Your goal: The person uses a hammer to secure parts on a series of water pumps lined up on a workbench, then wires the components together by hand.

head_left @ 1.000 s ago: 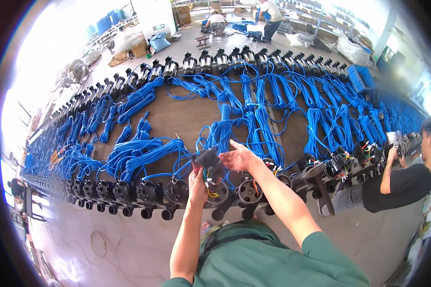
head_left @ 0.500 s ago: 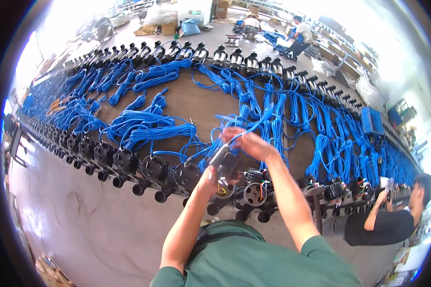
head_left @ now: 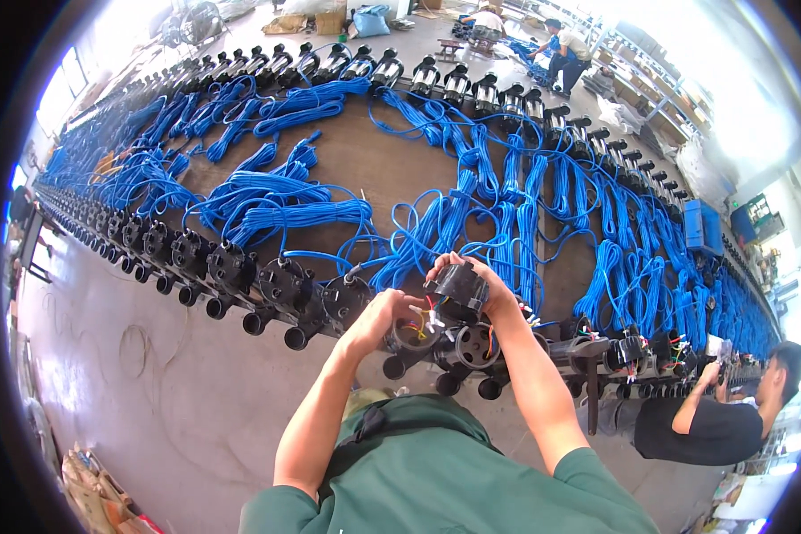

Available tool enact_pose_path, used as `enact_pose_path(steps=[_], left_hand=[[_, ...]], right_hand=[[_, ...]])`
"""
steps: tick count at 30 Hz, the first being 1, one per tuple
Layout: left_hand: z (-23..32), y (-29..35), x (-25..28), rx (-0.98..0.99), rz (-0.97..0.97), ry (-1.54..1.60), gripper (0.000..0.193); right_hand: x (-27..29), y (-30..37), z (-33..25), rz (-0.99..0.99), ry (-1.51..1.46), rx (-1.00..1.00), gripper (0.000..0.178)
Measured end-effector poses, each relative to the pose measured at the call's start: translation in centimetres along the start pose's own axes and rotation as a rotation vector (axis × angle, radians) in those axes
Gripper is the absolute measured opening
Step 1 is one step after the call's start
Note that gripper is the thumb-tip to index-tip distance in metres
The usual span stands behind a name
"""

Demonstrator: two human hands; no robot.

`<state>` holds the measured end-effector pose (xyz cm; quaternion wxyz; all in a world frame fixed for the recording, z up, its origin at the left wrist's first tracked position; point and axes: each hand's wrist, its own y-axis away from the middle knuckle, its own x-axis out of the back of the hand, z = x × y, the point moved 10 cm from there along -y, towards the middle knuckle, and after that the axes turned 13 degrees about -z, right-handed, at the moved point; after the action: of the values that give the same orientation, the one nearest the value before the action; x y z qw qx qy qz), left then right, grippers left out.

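Observation:
My right hand (head_left: 497, 287) is wrapped round a black round pump cover (head_left: 459, 294) and holds it tilted above the row of pump housings. Thin coloured wires with white ends (head_left: 433, 319) hang from the cover's left side. At those wires, the fingers of my left hand (head_left: 381, 322) are bent together in a pinch; the exact grip is partly hidden. Just below the left fingers sits an open black housing (head_left: 408, 335) with a yellow wire inside. Beside it on the right is a housing with a holed round face (head_left: 477, 345).
Bundles of blue cable (head_left: 303, 216) lie across the brown table (head_left: 356, 160). Closed black pumps (head_left: 285, 283) line the near edge to the left; more pumps stand along the far edge. A co-worker in black (head_left: 707, 418) works at the right, near a blue crate (head_left: 701, 227).
My right hand has come down from the blue cable to take the black cover. My left hand has let go of the cover's body and moved left to its wires.

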<state>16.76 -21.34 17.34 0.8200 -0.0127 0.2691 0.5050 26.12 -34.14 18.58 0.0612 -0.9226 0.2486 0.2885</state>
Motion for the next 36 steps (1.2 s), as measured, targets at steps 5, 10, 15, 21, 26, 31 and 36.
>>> enact_pose_path(steps=[5,10,15,21,26,31,36], left_hand=[[2.5,1.5,-2.2,0.028,0.046,-0.462,0.046],[-2.0,0.8,-4.5,0.108,-0.345,0.272,0.055],[-3.9,-0.7,-5.6,0.149,-0.448,0.297,0.045],[1.0,-0.3,-3.6,0.126,0.105,-0.481,0.03],[3.0,0.0,-2.7,-0.017,0.465,-1.274,0.033],[1.9,2.0,-4.1,-0.419,0.517,-1.28,0.032],[0.4,4.5,-2.6,-0.376,0.807,-0.901,0.081]], right_hand=[[-1.8,0.6,-2.2,-0.029,0.143,0.041,0.051],[-3.5,-0.9,-1.5,-0.141,0.101,-0.015,0.05],[-4.1,-1.0,-0.9,-0.163,0.135,-0.142,0.044],[-3.5,-0.1,-2.3,-0.059,0.296,-0.191,0.046],[-1.1,0.7,-1.4,0.137,0.331,-0.152,0.042],[-0.5,1.3,-0.7,0.193,0.379,-0.17,0.041],[-0.7,2.5,-0.3,0.159,0.39,-0.176,0.036]])
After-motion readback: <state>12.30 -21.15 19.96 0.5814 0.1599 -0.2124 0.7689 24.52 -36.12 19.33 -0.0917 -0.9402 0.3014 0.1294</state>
